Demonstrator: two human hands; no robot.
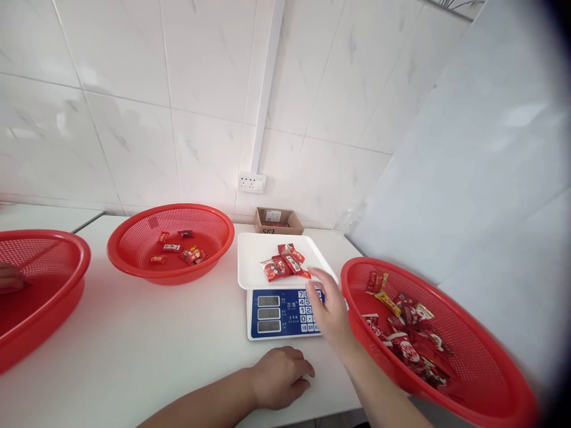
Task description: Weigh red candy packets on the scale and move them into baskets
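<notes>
Several red-wrapped snack packets (pixel 285 263) lie in a small pile on the white tray (pixel 252 249) of a digital scale. My right hand (pixel 330 309) is over the scale's right side, fingers apart and holding nothing, with its fingertips close to the packets. It covers part of the blue keypad panel (pixel 289 312). On the white table in front of the scale rests my left hand (pixel 282 378), loosely curled, with nothing visible in it. Right of the scale, a red basket (pixel 482 333) holds many mixed wrapped snacks (pixel 408 342).
A second red basket (pixel 134 267) with a few packets stands left of the scale. Farther left is another red basket (pixel 66 297), with another person's hand (pixel 9 278) inside. A small cardboard box (pixel 279 221) sits behind the scale, below a wall socket (pixel 252 182).
</notes>
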